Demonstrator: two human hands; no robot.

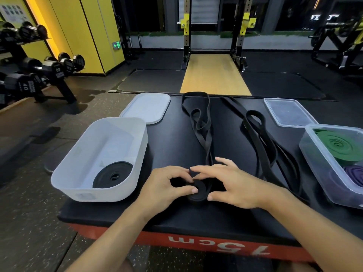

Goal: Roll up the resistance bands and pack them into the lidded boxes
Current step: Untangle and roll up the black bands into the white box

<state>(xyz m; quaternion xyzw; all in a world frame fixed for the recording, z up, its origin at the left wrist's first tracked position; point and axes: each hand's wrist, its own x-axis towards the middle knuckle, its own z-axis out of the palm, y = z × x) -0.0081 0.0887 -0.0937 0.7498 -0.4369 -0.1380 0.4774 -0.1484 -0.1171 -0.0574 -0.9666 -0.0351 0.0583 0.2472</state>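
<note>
Pinching a part-rolled black coil (198,190) at lower centre, flat on the black tabletop (172,138).

Left grip (167,186) curled against the coil's left side, thumb and fingertips pinching it; right grip (234,185) pinching the right side, thumb low, fingers arched over the top. Unrolled tail (200,122) of the same band trailing up to the tabletop's far edge. Just right of it, a second loose black band (261,134). At left, an open white box (137,154) holding a rolled black band (113,174), white lid (146,109) above it. At right edge, a clear box (314,163) holding a green roll (337,147) and a purple roll (355,173), clear lid (288,112) above.
</note>
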